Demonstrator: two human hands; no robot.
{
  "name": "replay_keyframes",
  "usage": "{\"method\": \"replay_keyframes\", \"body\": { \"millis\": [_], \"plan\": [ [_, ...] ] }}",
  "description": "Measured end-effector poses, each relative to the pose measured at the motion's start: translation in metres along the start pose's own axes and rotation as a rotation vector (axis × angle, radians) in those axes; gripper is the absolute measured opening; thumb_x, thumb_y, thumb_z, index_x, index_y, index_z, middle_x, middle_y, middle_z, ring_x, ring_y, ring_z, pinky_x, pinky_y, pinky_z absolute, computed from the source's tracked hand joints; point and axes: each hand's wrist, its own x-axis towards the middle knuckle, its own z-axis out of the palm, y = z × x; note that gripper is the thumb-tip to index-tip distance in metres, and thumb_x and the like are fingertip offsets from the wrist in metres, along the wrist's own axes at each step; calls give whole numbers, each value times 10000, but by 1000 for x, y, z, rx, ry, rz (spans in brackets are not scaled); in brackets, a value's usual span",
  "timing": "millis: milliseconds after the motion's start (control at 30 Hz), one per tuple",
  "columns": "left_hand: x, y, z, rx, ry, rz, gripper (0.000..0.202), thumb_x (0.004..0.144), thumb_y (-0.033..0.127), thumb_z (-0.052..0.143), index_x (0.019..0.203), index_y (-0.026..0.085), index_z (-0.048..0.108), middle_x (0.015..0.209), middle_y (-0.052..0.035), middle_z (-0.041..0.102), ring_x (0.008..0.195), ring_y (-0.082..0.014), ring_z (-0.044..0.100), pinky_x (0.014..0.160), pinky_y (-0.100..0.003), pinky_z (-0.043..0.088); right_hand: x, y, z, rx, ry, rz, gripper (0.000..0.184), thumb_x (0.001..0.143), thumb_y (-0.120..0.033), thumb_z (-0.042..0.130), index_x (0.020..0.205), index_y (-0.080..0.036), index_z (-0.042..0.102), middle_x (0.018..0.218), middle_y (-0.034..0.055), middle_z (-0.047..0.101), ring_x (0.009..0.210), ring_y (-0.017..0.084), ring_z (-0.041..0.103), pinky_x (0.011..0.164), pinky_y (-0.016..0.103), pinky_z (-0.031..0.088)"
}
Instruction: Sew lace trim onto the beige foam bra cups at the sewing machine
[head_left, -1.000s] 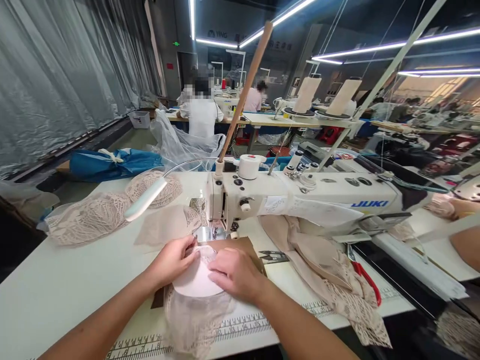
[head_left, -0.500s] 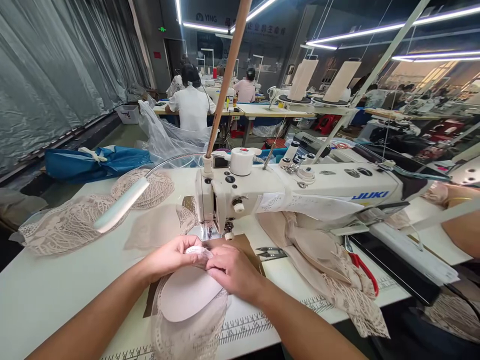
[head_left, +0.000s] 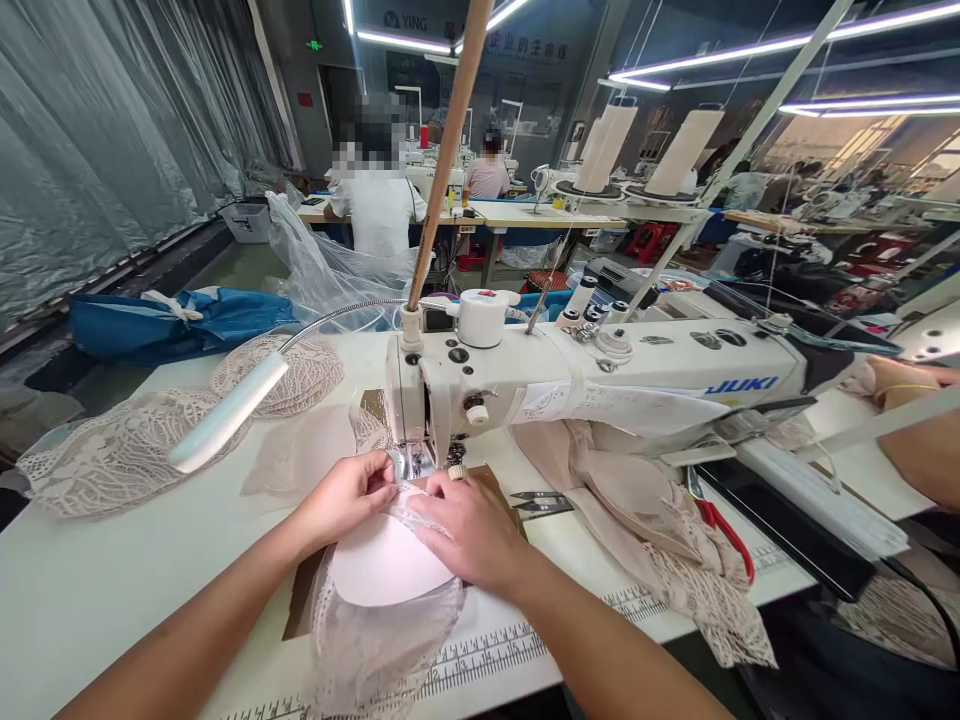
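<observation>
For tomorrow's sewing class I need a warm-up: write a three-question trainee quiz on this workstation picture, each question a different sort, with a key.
1. True or false: the left hand and right hand both rest on the pale cup piece.
2. Which tool lies right of the right hand? A) black thread snips B) a hammer C) a stapler
3. Fill in: the sewing machine carries the brand word ____.

Key: 1 true; 2 A; 3 JUKI.
</observation>
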Motion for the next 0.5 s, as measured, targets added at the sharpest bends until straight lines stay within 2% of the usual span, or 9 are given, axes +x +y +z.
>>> {"method": "replay_keyframes", "body": {
  "millis": [133,267,400,500],
  "plan": [
    [4,9,-3,162,72,49,58,785,211,504,731,195,491,648,31,496,602,-143,434,572,-251,333,0,0,5,-101,-28,34,126,872,-273,576,950,-202,647,955,35,577,811,181,468,676,297,344],
    [-12,27,-9,318,193,102,119,869,246,434,796,197,515,728,-8,539,651,-174,488,587,-278,375,0,0,8,-122,-23,39,116,879,-254,557,949,-207,637,956,33,585,832,187,475,697,314,338],
    [-34,34,4,582,48,280,254,947,231,358,968,179,606,925,-81,659,808,-209,620,683,-330,517,-1,-1,8,-134,-26,36,103,882,-216,535,914,-195,630,971,39,605,858,198,487,717,331,333],
    [-38,24,18,762,52,398,293,929,177,387,1085,114,626,1163,-170,651,1044,-279,625,868,-430,545,-1,-2,8,-134,-26,56,150,894,-262,540,1010,-200,613,951,40,601,859,205,492,712,336,334]
  ]
}}
